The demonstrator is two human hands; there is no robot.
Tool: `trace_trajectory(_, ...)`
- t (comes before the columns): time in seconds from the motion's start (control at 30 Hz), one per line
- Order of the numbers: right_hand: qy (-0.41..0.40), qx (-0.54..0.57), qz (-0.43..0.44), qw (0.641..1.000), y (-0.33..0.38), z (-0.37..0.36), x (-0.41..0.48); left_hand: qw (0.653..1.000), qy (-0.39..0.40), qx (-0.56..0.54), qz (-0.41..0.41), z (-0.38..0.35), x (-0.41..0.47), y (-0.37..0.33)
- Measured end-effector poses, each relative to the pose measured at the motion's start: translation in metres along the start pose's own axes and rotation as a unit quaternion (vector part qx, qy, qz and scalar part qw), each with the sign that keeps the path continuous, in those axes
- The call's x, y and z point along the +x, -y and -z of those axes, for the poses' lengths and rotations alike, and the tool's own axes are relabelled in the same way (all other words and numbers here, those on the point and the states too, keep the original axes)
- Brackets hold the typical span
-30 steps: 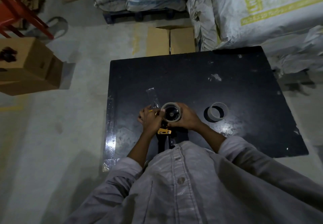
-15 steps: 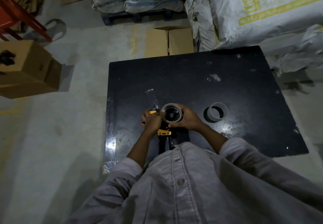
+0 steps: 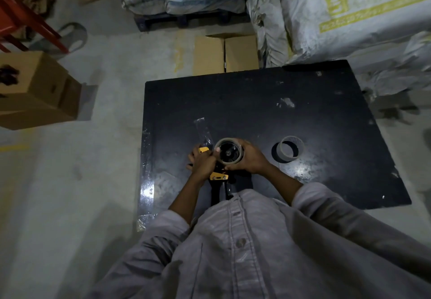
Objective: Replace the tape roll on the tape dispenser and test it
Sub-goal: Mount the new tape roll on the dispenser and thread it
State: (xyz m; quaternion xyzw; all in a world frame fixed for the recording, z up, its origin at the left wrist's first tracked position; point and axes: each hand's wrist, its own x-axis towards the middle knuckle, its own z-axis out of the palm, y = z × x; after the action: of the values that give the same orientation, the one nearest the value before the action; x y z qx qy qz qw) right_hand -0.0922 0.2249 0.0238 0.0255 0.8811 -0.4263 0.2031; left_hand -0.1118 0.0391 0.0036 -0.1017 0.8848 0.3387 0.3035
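A black and yellow tape dispenser (image 3: 218, 177) is held over the near part of the black table (image 3: 256, 102), handle pointing toward me. A clear tape roll (image 3: 229, 151) sits on its black hub. My right hand (image 3: 250, 158) wraps the roll from the right. My left hand (image 3: 202, 162) grips the dispenser's yellow front end, thumb against the roll. A strip of clear tape (image 3: 203, 132) runs from the dispenser's front away across the table. An empty grey cardboard core (image 3: 290, 149) stands on the table to the right.
Brown cardboard boxes stand at the table's far edge (image 3: 225, 53) and on the floor at left (image 3: 37, 91). Large white sacks (image 3: 338, 14) are stacked at the back right, and a red frame (image 3: 21, 16) is at the upper left. Concrete floor surrounds the table.
My left hand has closed down over the dispenser's front end and shifted slightly toward the roll. My right hand stays on the roll.
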Motion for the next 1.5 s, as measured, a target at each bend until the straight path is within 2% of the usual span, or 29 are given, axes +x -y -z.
trace_trajectory(0.2, 0.005, -0.04, 0.0, 0.999, 0.002, 0.001, 0.002, 1.0, 0.003, 0.016, 0.015, -0.004, 0.0, 0.002)
trace_trajectory(0.7, -0.026, -0.006, -0.032, 0.999, -0.003, 0.001, 0.01, 0.999, -0.029, 0.008, 0.011, -0.011, 0.001, -0.007)
trace_trajectory(0.83, -0.003, -0.025, -0.021, 0.999, -0.004, -0.004, 0.008, 0.999, -0.029, 0.005, 0.012, -0.011, -0.002, -0.002)
trace_trajectory(0.93, 0.039, 0.047, -0.071, 0.996, -0.007, -0.005, 0.008, 1.0, -0.02, 0.018, 0.011, -0.009, -0.003, 0.002)
trace_trajectory(1.03, 0.061, 0.189, -0.124, 0.972, -0.01, -0.003, 0.008, 1.0, -0.013, 0.026, 0.012, -0.007, -0.003, 0.002)
trace_trajectory(1.17, 0.018, 0.318, -0.172, 0.932, -0.014, 0.0, 0.013, 0.999, -0.02, 0.026, 0.01, -0.006, -0.002, 0.002)
trace_trajectory(1.5, -0.017, 0.331, -0.183, 0.925, -0.017, -0.003, 0.016, 0.997, -0.027, 0.07, 0.011, -0.007, 0.0, 0.0)
